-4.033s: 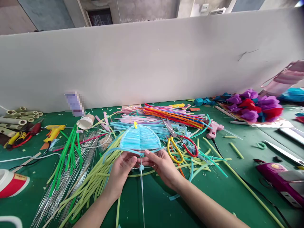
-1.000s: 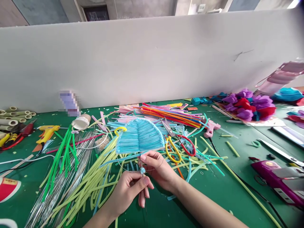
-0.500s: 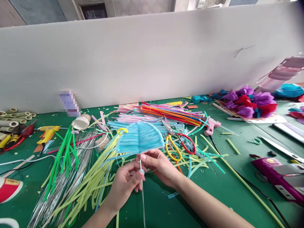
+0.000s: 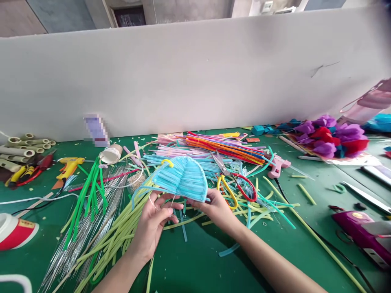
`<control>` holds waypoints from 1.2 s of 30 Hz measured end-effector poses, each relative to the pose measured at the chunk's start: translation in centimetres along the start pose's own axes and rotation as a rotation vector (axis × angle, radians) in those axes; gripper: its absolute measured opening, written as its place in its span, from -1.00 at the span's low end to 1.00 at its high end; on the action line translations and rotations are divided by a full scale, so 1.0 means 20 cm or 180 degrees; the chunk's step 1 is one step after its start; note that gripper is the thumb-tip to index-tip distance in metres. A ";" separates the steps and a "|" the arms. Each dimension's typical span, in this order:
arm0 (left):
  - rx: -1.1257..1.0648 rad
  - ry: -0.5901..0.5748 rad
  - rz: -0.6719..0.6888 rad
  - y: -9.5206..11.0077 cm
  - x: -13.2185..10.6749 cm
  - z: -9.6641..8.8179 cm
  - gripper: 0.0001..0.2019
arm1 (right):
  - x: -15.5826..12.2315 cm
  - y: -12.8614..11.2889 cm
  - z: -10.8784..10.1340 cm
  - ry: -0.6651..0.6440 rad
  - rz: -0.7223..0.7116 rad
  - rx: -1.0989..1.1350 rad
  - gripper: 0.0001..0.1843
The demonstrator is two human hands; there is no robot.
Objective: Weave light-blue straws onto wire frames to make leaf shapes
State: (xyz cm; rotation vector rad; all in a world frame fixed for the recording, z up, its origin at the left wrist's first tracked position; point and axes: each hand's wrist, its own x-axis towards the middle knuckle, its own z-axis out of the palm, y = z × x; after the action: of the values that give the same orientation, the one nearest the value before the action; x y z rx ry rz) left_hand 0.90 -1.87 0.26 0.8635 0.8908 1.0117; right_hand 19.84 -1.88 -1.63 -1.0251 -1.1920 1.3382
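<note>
A light-blue, leaf-shaped piece made of pipe cleaners (image 4: 191,179) is held up in both hands, tilted down to the right, with a ridge along its middle. My left hand (image 4: 155,221) is closed below it on its thin wire stem, part of which shows between the fingers. My right hand (image 4: 218,209) pinches the lower right edge; its fingertips are partly hidden behind the piece. A yellow curl (image 4: 167,163) shows at the piece's upper left. Just right of the piece, scissors (image 4: 225,171) with red and yellow handles lie on the pile.
Yellow-green pipe cleaners (image 4: 122,228) and silvery wires (image 4: 82,228) spread to the left. Coloured bundles (image 4: 226,148) lie behind. A yellow glue gun (image 4: 69,167) is at left, a pink one (image 4: 277,165) at right. Purple and red flowers (image 4: 332,136) sit far right.
The leaf piece has tilted, its right side dropping. My right hand has shifted from the stem to the lower right edge. The view has turned slightly left.
</note>
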 end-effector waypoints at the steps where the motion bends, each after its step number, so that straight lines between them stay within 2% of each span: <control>1: -0.0012 0.0062 0.0073 0.01 0.00 -0.01 -0.52 | 0.00 -0.01 -0.01 -0.0042 0.0084 0.0126 -0.75; 7: 0.0019 0.0310 0.0266 0.03 0.01 -0.03 -0.54 | -0.02 -0.04 0.00 -0.0081 0.0299 0.0641 -0.68; 11: 0.0025 0.0314 0.0232 0.03 0.01 -0.04 -0.57 | -0.01 -0.01 0.03 0.0115 0.0459 0.0535 -0.66; 18: 0.0140 0.0351 0.0238 0.03 0.01 -0.04 -0.72 | -0.02 -0.02 0.05 0.0161 0.0523 0.0260 -0.62; 24: 0.0482 0.0809 0.0206 0.03 0.03 -0.05 -0.70 | -0.02 -0.03 0.06 0.0095 0.0538 0.0205 -0.60; 32: 0.0223 0.0865 -0.0056 0.05 0.02 -0.03 -0.63 | -0.02 0.00 0.06 -0.0057 0.0557 0.0172 -0.61; 36: 0.0226 0.1023 0.0067 0.05 0.00 -0.03 -0.66 | -0.02 0.00 0.08 -0.0079 0.0661 0.0162 -0.61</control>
State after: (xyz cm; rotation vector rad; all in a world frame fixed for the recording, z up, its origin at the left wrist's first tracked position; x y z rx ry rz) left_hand 0.00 -1.50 0.93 0.7826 1.1969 1.1627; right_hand 18.32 -2.47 -1.42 -1.1219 -1.0866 1.5388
